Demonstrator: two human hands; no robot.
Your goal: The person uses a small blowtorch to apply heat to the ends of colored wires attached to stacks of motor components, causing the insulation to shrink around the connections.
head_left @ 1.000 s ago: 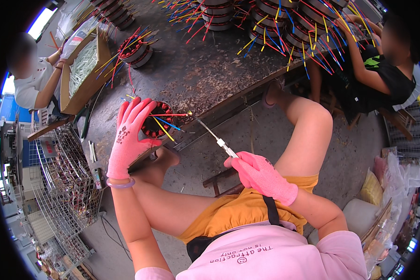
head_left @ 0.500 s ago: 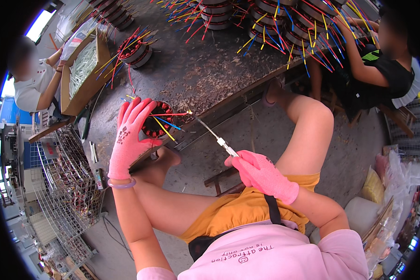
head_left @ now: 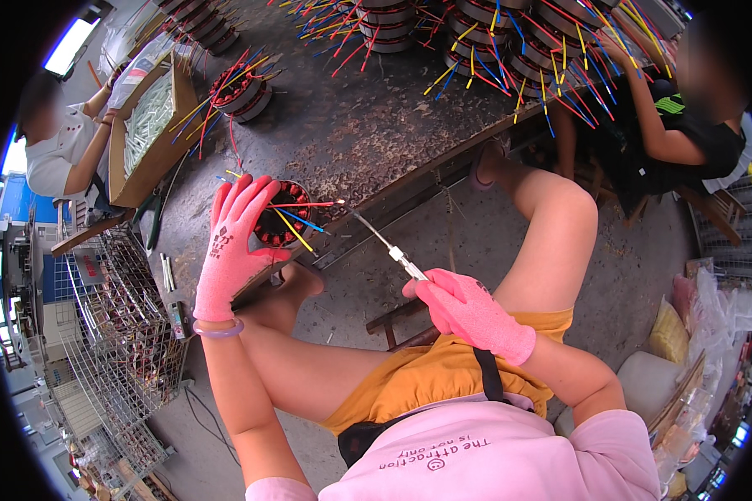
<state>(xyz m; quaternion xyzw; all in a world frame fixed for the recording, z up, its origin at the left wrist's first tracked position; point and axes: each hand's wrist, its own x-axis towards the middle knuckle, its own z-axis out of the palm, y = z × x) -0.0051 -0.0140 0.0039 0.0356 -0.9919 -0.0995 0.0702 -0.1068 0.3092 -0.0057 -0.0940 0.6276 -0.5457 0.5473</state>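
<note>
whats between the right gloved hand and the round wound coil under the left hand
In the head view, a thin rod-like tool spans that stretch, running from the right hand up to the red wire tip by the coil, which the left hand steadies on the table edge.

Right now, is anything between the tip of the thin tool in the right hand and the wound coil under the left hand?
Nothing visible. The right hand holds the thin tool, whose tip reaches the coil's red wire. The left hand rests on the coil's far side, away from the tip.
</note>
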